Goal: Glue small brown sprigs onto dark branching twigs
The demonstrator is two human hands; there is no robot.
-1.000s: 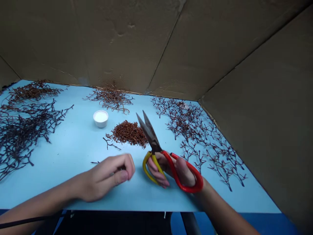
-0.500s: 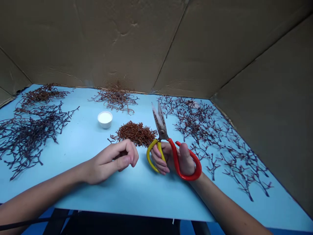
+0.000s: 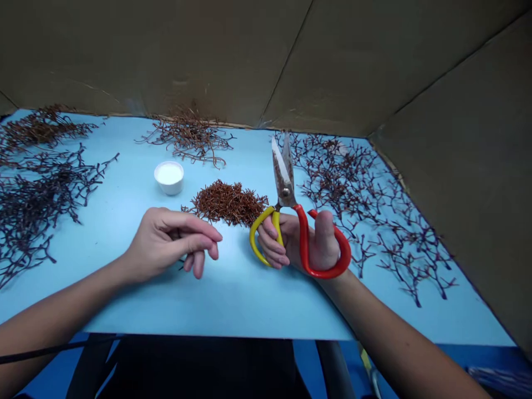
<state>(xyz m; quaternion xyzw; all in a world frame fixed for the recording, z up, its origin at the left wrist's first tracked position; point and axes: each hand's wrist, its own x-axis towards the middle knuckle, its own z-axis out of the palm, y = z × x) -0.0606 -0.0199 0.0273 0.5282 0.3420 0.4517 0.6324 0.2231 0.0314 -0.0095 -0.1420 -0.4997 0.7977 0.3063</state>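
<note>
The scissors stand upright over the blue table, blades slightly parted and pointing to 12 o'clock. The right hand grips them firmly, its thumb through the red handle and its fingers through the yellow handle. The left hand hovers at 9 o'clock from them, fingers loosely curled and holding nothing visible, with a small twig just beneath it. Just beside the scissors at 10 o'clock lies a heap of chopped brown twigs, and beyond it sits a white cup of white contents. Uncut branches spread at 2 o'clock, others at 11 o'clock, and darker ones at 9 o'clock. Cardboard walls rise behind the table.
</note>
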